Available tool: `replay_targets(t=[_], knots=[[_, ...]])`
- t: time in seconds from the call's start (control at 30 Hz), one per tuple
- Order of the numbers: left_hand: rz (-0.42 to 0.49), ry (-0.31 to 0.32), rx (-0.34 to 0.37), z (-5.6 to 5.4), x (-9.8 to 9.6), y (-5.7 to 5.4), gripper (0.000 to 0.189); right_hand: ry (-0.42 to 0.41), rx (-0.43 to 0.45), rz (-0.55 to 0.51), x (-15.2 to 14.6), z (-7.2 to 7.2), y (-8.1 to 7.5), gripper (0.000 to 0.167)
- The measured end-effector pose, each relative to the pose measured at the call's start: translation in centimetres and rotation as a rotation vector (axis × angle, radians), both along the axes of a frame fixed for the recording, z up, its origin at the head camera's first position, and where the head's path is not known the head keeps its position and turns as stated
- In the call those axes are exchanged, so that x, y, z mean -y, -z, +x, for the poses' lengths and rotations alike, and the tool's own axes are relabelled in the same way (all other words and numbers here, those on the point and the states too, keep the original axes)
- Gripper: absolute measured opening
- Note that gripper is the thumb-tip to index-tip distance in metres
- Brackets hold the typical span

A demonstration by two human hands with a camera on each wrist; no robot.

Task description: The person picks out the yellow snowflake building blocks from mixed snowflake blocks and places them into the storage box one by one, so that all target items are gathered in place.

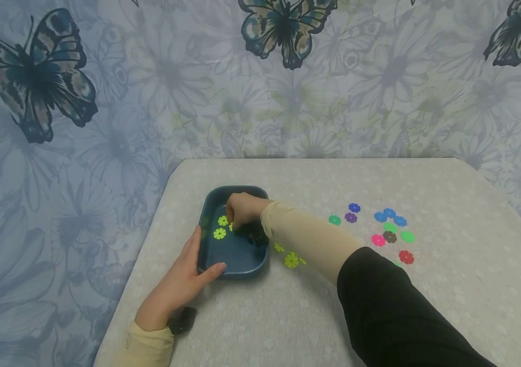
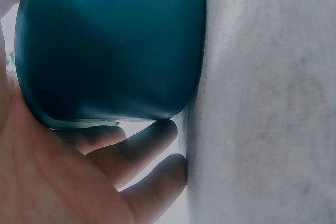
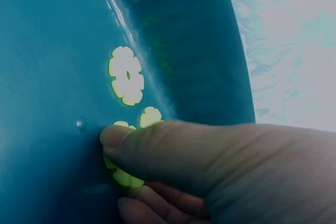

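A blue rectangular tray (image 1: pixel 237 257) sits on the left of the table. My left hand (image 1: pixel 180 280) holds its near left corner, thumb at the front rim and fingers along the outer side wall (image 2: pixel 115 66). Inside the tray, my right hand (image 1: pixel 246 210) pinches a yellow-green flower-shaped disc (image 3: pixel 126 177) between thumb and fingers, close over the tray floor. Beside those fingertips lies another such disc (image 3: pixel 126 80), and part of a third (image 3: pixel 151 116) shows past the thumb. The right forearm crosses over the tray's right rim.
More yellow-green discs (image 1: pixel 291 260) lie right of the tray, partly under the right forearm. Farther right are scattered blue discs (image 1: pixel 389 213), a red disc (image 1: pixel 406 257), a pink disc (image 1: pixel 378 240) and several others. A butterfly-patterned wall (image 1: pixel 288 112) stands behind the table.
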State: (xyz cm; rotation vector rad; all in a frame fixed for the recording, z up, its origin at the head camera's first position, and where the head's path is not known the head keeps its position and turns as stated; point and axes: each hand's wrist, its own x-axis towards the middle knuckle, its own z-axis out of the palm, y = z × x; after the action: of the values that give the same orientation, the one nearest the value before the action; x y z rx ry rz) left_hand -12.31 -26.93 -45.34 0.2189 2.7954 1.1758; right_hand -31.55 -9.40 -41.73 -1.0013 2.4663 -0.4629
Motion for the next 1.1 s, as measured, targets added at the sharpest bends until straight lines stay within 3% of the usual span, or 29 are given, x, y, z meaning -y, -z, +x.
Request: replay_targets(t=[0.33, 0.73, 0.9, 1.1], knots=[[-0.004, -0.001, 0.001, 0.0, 0.0, 0.0, 0.111, 0.011, -0.023, 0.000, 0.1, -0.1, 0.4, 0.021], [-0.011, 0.001, -0.015, 0.0, -0.1, 0.1, 0.111, 0.031, -0.034, -0.049, -0.2, -0.2, -0.2, 0.022], [-0.007, 0.004, -0.011, 0.0, -0.2, 0.2, 0.111, 0.058, 0.000, -0.222, -1.0, -0.5, -2.1, 0.036], [-0.022, -0.007, -0.025, 0.1, -0.2, -0.1, 0.112, 0.169, 0.135, -0.517, -5.0, -0.7, -5.3, 0.043]])
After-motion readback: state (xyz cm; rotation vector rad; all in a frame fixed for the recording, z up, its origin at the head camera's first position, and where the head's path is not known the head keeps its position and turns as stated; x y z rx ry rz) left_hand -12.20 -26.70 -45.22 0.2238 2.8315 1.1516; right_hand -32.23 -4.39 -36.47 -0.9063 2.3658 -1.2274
